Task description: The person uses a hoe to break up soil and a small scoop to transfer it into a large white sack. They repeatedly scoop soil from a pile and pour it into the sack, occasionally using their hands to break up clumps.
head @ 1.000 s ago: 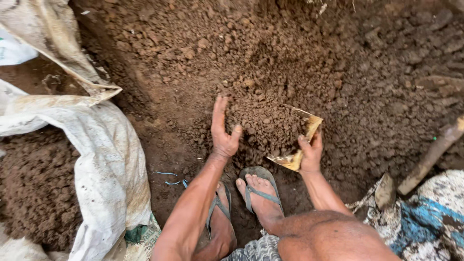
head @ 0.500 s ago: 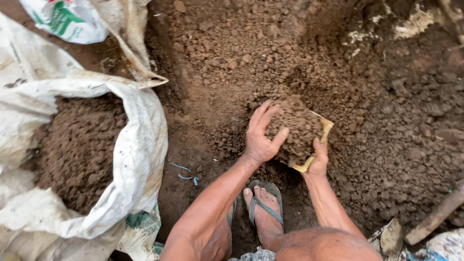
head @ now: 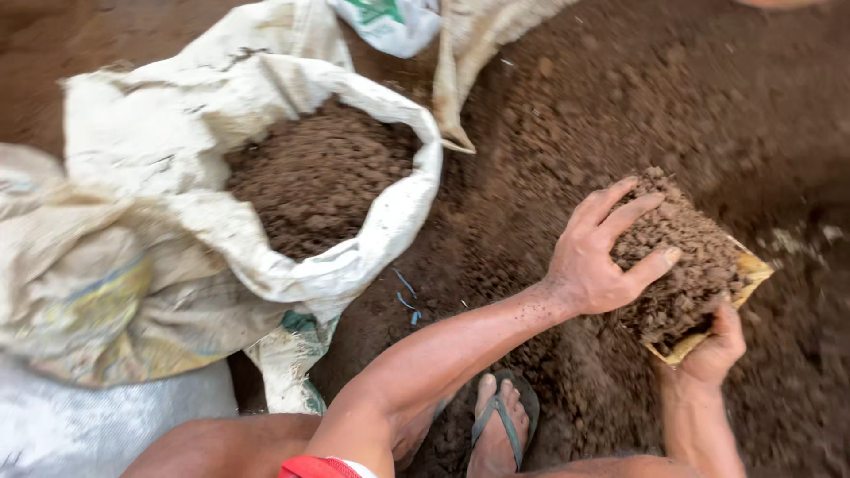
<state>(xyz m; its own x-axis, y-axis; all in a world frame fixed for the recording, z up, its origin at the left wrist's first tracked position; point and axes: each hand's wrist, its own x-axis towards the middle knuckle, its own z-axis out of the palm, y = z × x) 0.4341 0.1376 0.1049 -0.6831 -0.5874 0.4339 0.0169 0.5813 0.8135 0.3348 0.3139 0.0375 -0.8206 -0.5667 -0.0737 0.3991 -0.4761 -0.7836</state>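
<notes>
Open soil ground [head: 496,221] between hands and sack [head: 390,221].

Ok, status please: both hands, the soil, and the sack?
Left hand pressed on soil load. Right hand grips yellow scoop beneath. Open sack left, partly filled.

A large white woven sack [head: 177,150] is sitting open at about ten o'clock, its rolled rim sagging toward the centre, and brown crumbly soil [head: 314,173] is filling it almost to the mouth. A second, flattened sack [head: 75,301] with faded yellow and blue print is lying against it at eight o'clock, partly tucked beneath it. At twelve o'clock a white bag with green print [head: 390,22] is resting beside a tan sack [head: 474,53] that is draping down over the dirt. Loose brown earth [head: 575,80] is covering the ground from one to three o'clock. A few short blue threads [head: 405,296] are lying on the dirt just below the open sack. At six o'clock a foot in a grey flip-flop [head: 503,425] is pressing into the soil.
</notes>
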